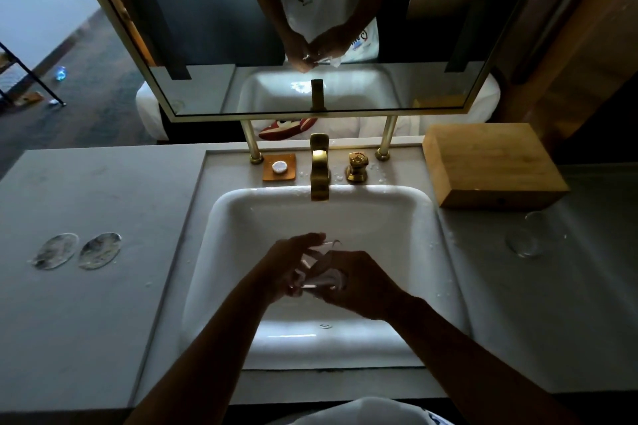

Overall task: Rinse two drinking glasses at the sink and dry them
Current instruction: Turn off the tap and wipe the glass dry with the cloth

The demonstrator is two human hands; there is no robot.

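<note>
Presently, both hands' grip (left (293, 266), right (359, 283)) holding glass (319, 262), over sink (421, 252)

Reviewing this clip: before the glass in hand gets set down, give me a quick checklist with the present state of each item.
1. Glass held by both hands, left hand and right hand: ok.
2. Glass over the sink, so drips fall in the basin: ok.
3. Faucet not running: ok, no stream visible.
4. White cloth or tissue at the glass for drying: ok, though what it is made of cannot be told.
5. Glass fully dry: cannot tell.
6. Second glass on the right counter: ok, though whether it is dried cannot be told.
</note>
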